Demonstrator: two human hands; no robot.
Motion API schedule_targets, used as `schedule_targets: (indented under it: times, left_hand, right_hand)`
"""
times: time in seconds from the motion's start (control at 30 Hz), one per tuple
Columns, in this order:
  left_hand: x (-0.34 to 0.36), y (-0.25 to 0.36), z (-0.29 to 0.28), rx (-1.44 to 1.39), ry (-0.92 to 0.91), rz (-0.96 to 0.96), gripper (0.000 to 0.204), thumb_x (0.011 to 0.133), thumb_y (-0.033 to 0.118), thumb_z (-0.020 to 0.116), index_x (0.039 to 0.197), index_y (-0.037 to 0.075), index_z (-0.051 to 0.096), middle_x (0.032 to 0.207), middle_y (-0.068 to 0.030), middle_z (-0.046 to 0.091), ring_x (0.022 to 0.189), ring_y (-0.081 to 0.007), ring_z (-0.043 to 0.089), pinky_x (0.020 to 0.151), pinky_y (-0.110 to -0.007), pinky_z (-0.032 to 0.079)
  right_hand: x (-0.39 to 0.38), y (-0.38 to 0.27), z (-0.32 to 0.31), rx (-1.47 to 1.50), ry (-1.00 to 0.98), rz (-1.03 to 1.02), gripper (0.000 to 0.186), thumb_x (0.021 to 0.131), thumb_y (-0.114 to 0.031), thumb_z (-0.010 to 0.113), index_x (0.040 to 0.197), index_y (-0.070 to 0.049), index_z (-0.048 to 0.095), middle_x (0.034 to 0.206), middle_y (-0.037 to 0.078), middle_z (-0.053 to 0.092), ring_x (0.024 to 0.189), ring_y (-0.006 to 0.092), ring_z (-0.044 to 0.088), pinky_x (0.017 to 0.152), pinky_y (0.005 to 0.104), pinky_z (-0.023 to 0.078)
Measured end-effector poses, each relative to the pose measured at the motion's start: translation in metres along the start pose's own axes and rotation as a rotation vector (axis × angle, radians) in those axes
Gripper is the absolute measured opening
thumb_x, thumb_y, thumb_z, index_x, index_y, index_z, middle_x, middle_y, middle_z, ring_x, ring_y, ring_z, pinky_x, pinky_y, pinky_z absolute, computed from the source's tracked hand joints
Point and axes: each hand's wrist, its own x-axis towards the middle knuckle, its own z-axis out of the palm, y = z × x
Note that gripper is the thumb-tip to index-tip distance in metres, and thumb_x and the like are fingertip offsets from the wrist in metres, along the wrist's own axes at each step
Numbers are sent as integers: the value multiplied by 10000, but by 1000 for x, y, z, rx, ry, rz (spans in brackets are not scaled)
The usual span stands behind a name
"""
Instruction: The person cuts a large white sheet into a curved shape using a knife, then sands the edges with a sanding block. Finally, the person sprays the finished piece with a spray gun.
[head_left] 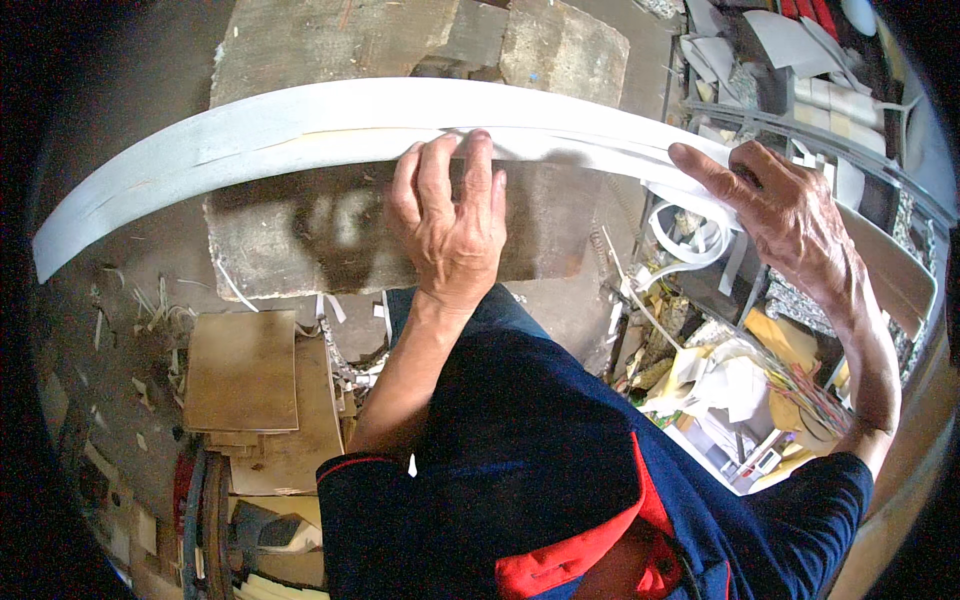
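A long white strip (370,102) curves across the upper middle, over a worn grey slab. Thin lines run along its length, like slits or overlapping layers; its material is hard to make out. My left hand (455,220) rests at its near edge near the middle, fingers stretched forward with the tips on the strip. At the strip's right end is my right hand (790,205). Its thumb reaches left along the white surface and the other fingers curl over, closed on the strip. The undersides of those fingers are hidden.
The grey slab (300,240) has a pitted, chipped surface. Brown boards (240,370) lie stacked at the lower left. On the right, a white coiled strip (692,255), crumpled scraps (715,385) and a metal rack (860,150) with pale offcuts crowd together. Thin trimmings litter the floor.
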Motion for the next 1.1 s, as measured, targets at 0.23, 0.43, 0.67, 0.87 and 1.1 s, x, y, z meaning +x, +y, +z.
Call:
schedule_targets:
  times: [0.23,0.43,0.67,0.87,1.1]
  left_hand:
    - [0,1,0,52,7,-6,516,798,206,828,1287,157,673,1307,-97,544,1253,-324,467,1061,-460,392]
    - [0,-1,-1,48,-23,-32,510,802,227,828,1285,166,676,1304,-73,560,1250,-314,467,1042,-451,389]
    - [1,0,-3,67,-20,-26,475,831,255,804,1282,171,681,1306,-56,561,1249,-299,460,1028,-443,390]
    - [2,2,-2,45,-37,-34,513,827,230,812,1314,163,665,1323,-75,544,1263,-314,445,1047,-452,382]
    - [4,1,-3,75,-61,-17,541,824,228,818,1336,163,655,1331,-97,517,1264,-335,443,1068,-469,371]
  right_hand:
    - [-5,6,7,-15,7,19,836,822,-21,614,1542,-398,417,824,62,519,662,256,621,587,387,570]
    - [-5,6,4,12,5,9,848,804,27,622,1532,-368,439,861,72,559,671,265,643,588,396,578]
    - [-5,5,-1,23,5,6,848,790,89,645,1512,-320,466,866,66,591,681,266,654,598,402,577]
    - [-10,3,-8,36,11,54,752,834,61,628,1471,-323,523,852,79,600,693,268,667,620,409,581]
    - [-11,3,-14,26,-37,99,749,834,51,626,1464,-343,531,872,70,599,704,264,675,630,400,595]
